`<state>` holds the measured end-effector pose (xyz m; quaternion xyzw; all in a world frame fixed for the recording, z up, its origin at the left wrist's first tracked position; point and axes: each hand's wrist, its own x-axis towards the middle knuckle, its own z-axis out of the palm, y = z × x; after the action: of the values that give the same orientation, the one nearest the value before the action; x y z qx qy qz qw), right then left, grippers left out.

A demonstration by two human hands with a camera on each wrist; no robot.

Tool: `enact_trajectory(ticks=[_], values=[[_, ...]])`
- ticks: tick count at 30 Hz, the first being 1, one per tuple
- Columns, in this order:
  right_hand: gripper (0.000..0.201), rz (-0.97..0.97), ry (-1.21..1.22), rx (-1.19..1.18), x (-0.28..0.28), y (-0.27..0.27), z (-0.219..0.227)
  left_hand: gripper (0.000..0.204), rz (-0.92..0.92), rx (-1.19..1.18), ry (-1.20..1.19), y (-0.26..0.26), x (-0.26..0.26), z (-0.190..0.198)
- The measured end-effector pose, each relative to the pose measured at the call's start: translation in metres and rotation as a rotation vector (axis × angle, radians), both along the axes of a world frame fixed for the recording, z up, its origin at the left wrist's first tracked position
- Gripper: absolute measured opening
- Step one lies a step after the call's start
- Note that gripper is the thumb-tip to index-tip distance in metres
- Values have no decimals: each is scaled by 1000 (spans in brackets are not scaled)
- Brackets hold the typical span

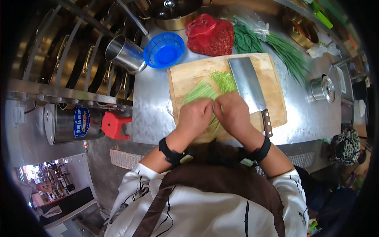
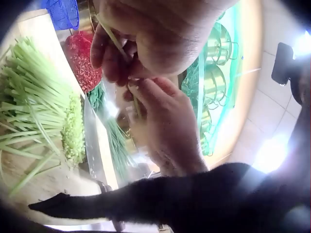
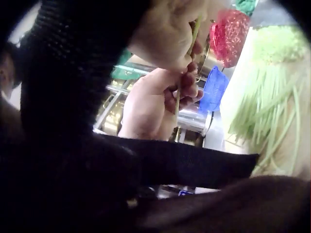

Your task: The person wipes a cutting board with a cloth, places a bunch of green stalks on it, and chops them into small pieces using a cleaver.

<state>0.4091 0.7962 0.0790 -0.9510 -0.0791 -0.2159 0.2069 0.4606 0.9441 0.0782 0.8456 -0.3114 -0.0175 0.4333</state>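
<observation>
- A thin green stalk (image 2: 112, 38) is held up between the two hands, over the near part of the cutting board (image 1: 272, 91).
- The left hand (image 1: 196, 114) pinches the stalk, fingers curled closed around it.
- The right hand (image 1: 233, 113) pinches it too, fingers curled, right beside the left.
- Pale green stalks (image 1: 201, 91) lie in a loose pile on the board, touching the chopped green bits (image 1: 224, 81).
- A cleaver (image 1: 248, 81) lies flat to the right of the bits, its handle reaching past the board's edge.
- Beyond the board sit a blue basket (image 1: 164, 50), a red bag (image 1: 209, 34) and long green leaves (image 1: 286, 53).
- A lidded metal pot (image 1: 323, 87) stands on the counter (image 1: 152, 114), right of the board.
</observation>
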Motion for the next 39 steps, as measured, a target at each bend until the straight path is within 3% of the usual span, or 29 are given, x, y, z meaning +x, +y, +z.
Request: enact_trajectory(ticks=[2, 3, 5, 6, 7, 9, 11, 13, 15, 17, 19, 22, 24, 26, 28, 31, 33, 35, 39], values=[[8, -89, -12, 427, 14, -1, 2, 8, 108, -197, 23, -9, 6, -1], [8, -88, -5, 425, 19, 0, 5, 9, 153, -296, 110, -14, 10, 2], [10, -196, 278, 882, 27, 1, 11, 10, 197, -392, 198, -21, 20, 18], [9, -195, 322, 1071, 28, 2, 2, 12, 221, -566, 311, -23, 26, 32], [9, -193, 322, 1070, 27, 2, -1, 14, 244, -742, 420, -23, 32, 39], [9, -230, 225, 1341, 24, 2, -4, 15, 250, -635, 387, -13, 41, 40], [10, -264, 300, 1321, 20, -11, -15, 16, 252, -524, 357, 2, 53, 31], [11, -315, 365, 1308, 16, -20, -32, 17, 225, -158, 229, 16, 68, -9], [13, -302, 583, 1475, 14, -25, -53, 19, 230, -82, 280, 20, 72, -38], [14, -330, 602, 1486, 15, -20, -65, 20, 234, -4, 334, 18, 75, -60], [15, -360, 625, 1495, 14, -19, -75, 19, 213, 66, 180, 12, 75, -77], [16, -343, 669, 1390, 10, -20, -81, 23, 155, 34, 156, 6, 82, -101], [21, -346, 547, 923, -6, -24, -76, 27, 75, 57, 178, 8, 85, -100], [22, -405, 549, 901, -23, -27, -67, 32, -10, 80, 205, 8, 87, -93], [23, -466, 555, 878, -42, -33, -68, 31, 93, 89, 322, 9, 89, -91], [26, -471, 683, 913, -63, -34, -72, 23, -3, 143, 227, 12, 102, -87], [28, -557, 935, 934, -71, -29, -69, 25, -43, 91, 265, 12, 107, -92], [27, -547, 842, 900, -71, -21, -81, 31, -218, -71, 105, 14, 110, -108], [26, -542, 670, 843, -51, -3, -91, 39, -260, -102, 212, 11, 98, -106]])
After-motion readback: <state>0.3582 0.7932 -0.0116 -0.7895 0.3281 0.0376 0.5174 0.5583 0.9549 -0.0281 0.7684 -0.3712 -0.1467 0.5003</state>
